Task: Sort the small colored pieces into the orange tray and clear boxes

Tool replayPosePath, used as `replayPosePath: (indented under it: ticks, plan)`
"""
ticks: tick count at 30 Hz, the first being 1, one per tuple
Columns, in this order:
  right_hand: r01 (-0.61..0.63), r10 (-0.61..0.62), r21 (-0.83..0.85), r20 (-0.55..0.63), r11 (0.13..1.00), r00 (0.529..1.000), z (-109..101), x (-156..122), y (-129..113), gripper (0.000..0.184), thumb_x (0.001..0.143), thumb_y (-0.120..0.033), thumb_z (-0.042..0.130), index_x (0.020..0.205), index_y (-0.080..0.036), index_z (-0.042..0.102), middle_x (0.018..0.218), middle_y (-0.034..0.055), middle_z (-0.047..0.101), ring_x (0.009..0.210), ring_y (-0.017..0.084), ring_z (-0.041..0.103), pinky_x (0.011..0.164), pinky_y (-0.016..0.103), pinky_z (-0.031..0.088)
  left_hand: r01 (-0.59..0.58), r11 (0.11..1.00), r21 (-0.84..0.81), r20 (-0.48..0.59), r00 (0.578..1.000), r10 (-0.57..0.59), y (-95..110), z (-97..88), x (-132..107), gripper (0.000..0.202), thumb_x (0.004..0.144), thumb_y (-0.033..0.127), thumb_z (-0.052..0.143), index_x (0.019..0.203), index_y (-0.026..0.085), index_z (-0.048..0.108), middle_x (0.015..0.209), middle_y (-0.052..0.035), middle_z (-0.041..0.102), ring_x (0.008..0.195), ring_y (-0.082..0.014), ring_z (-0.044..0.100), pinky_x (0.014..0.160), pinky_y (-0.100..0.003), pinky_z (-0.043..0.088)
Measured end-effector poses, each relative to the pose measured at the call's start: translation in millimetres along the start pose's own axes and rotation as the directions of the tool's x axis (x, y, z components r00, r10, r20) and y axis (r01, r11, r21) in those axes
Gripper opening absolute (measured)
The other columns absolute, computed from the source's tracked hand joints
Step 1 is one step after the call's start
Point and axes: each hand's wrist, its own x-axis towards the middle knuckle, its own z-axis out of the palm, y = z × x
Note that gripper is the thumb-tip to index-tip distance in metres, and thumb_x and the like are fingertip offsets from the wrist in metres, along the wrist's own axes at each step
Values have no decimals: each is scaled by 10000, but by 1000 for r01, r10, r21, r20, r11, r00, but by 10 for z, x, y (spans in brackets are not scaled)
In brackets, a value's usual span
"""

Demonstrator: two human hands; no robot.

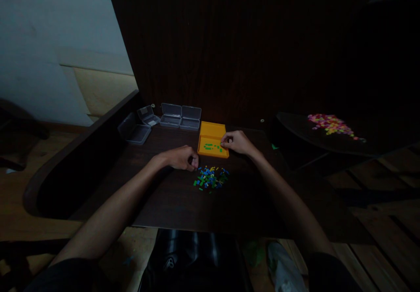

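The right hand [236, 141] held bent fingers over green pieces [209, 144] in the open yellow box [212, 130], the left hand [183, 158] curled beside the multicoloured pile [211, 178] on the desk [170, 200], any pinch impossible to tell.

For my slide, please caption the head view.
Right hand at the open yellow box, left hand beside a pile of colourful pieces.
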Motion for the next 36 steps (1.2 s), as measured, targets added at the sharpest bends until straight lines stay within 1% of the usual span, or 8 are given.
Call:
replayPosePath:
  ticks: [3, 5, 7, 9, 15, 21, 28, 36]
  plan:
    - [-4, 4, -185, 3, 983, 1000, 53, 45, -48, 185, 754, -111, 606, 860, -149, 753, 841, 54, 742, 734, 150, 641, 658, 222, 424, 3, 1000, 12, -7, 1000, -2, 1, 2, -4, 111, 704, 103, 687, 794, 150, 732, 776, 0, 750, 687, -117, 654, 645, -195, 438]
    - [-11, 16, -299, 14, 954, 1000, 83, 56, -98, 216, 776, -101, 578, 888, -162, 752, 917, 70, 749, 807, 171, 660, 683, 229, 425, -2, 1000, 18, -15, 1000, 3, 1, 7, -5, 107, 706, 99, 686, 788, 152, 729, 772, 4, 748, 682, -114, 652, 647, -196, 437]
    - [-22, 35, -378, 27, 925, 999, 103, 61, -148, 226, 804, -115, 555, 899, -178, 751, 957, 74, 749, 840, 182, 663, 682, 234, 420, -4, 1000, 19, -19, 1000, 5, -1, 12, -6, 106, 706, 98, 686, 788, 152, 727, 769, 5, 746, 676, -112, 650, 647, -198, 436]
    - [-32, 53, -414, 39, 910, 998, 112, 65, -186, 235, 828, -130, 536, 902, -190, 751, 968, 75, 748, 850, 185, 663, 682, 236, 418, -6, 1000, 17, -19, 1000, 7, -5, 15, -5, 109, 708, 95, 681, 789, 153, 725, 767, 7, 744, 675, -111, 647, 647, -199, 436]
    - [-76, 98, -386, 37, 919, 994, 98, 88, -209, 218, 816, -164, 565, 922, -184, 755, 896, 70, 753, 797, 179, 666, 656, 236, 411, -26, 999, 23, -16, 1000, 27, -22, 22, -3, 116, 707, 97, 671, 798, 149, 722, 765, 6, 736, 665, -106, 639, 643, -195, 437]
    - [-55, 59, -302, 6, 952, 998, 80, 116, -179, 204, 780, -137, 598, 890, -178, 766, 862, 56, 759, 759, 168, 669, 649, 232, 420, -37, 998, 43, -79, 996, 40, -29, 24, -5, 85, 686, 107, 673, 751, 147, 711, 700, 11, 700, 620, -104, 607, 603, -195, 420]
    - [-33, 38, -250, 13, 968, 999, 119, 164, -120, 157, 765, -128, 652, 855, -171, 774, 891, 66, 765, 791, 179, 683, 690, 241, 454, -48, 997, 65, -118, 991, 55, -44, 16, 6, 80, 677, 96, 639, 712, 139, 696, 665, 10, 671, 596, -102, 578, 589, -200, 402]
    - [-19, 38, -259, 67, 966, 997, 164, 178, -79, 215, 793, -134, 603, 900, -150, 788, 940, 86, 769, 863, 200, 697, 729, 253, 479, -38, 995, 94, -136, 989, 51, -73, -4, 10, 92, 700, 115, 621, 735, 138, 704, 692, -11, 683, 623, -122, 594, 614, -220, 414]
